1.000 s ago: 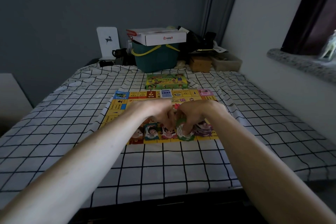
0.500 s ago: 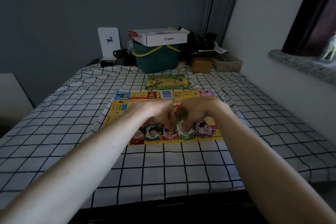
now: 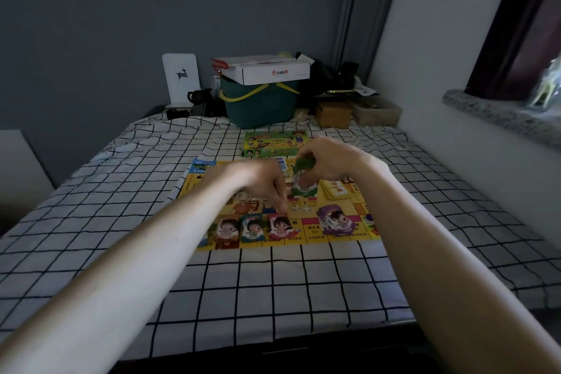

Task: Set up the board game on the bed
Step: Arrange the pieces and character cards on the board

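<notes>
A yellow game board (image 3: 306, 223) lies flat on the checked bed sheet (image 3: 273, 282). My right hand (image 3: 328, 161) grips the top of a green stack of play money (image 3: 303, 181) and holds it upright above the board's middle. My left hand (image 3: 258, 182) is just left of that stack, fingers curled downward toward the board; whether they hold the stack's lower edge is hidden. Along the board's near edge lie a brown stack (image 3: 226, 231), a teal stack (image 3: 252, 228), a red stack (image 3: 280, 226) and a purple stack (image 3: 335, 220). Small white dice (image 3: 303, 209) sit below the green stack.
The green game box (image 3: 274, 143) lies behind the board. A yellow card pile (image 3: 334, 190) rests on the board's right part. At the head of the bed stand a dark green basket (image 3: 258, 106) with a white carton (image 3: 267, 70) on top, and small boxes (image 3: 334, 114). A stone window sill (image 3: 501, 118) juts out at right.
My right hand has lifted the green stack up and away from the board's near edge. My left hand stayed lower beside it. The view shifted slightly.
</notes>
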